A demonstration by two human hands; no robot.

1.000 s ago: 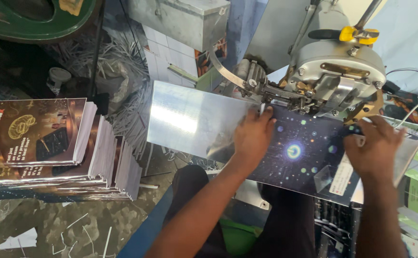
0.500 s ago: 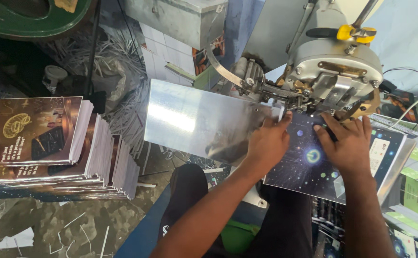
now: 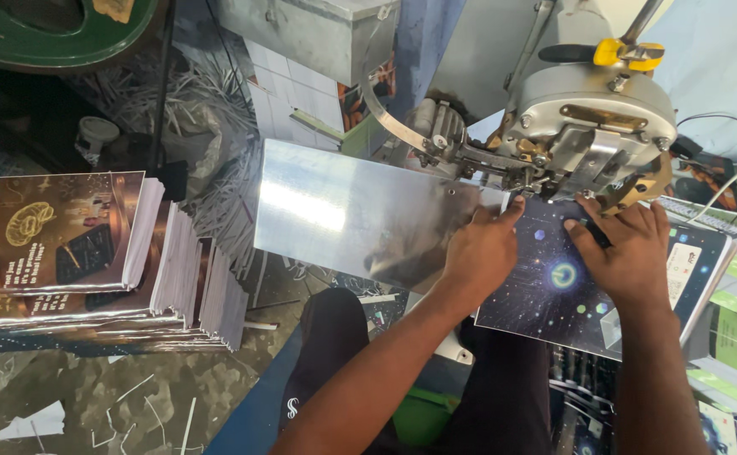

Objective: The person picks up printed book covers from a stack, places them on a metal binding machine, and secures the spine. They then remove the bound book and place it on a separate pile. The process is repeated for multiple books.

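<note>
**Both hands now pressed on booklet under machine head**

I see the left hand and right hand flat, fingers spread narrow, palms down on the dark starry-cover booklet; nothing is gripped, they just pin it. A second ago the right hand sat out at 3 o'clock on the booklet's far edge; it has slid in toward the left one, and the booklet has shifted with it, so its top edge now sits right under the grey machine head at 12 o'clock. I judge the booklet is being fed or squared there. The booklet lies on the shiny metal surface, overhanging at 5 o'clock. Fingertips are just beside the machine's nose, tight room at 12. Open room at 9 o'clock across the bare plate. Stack of printed booklets well apart at 9 o'clock; paper scraps on the floor at 7.
</note>
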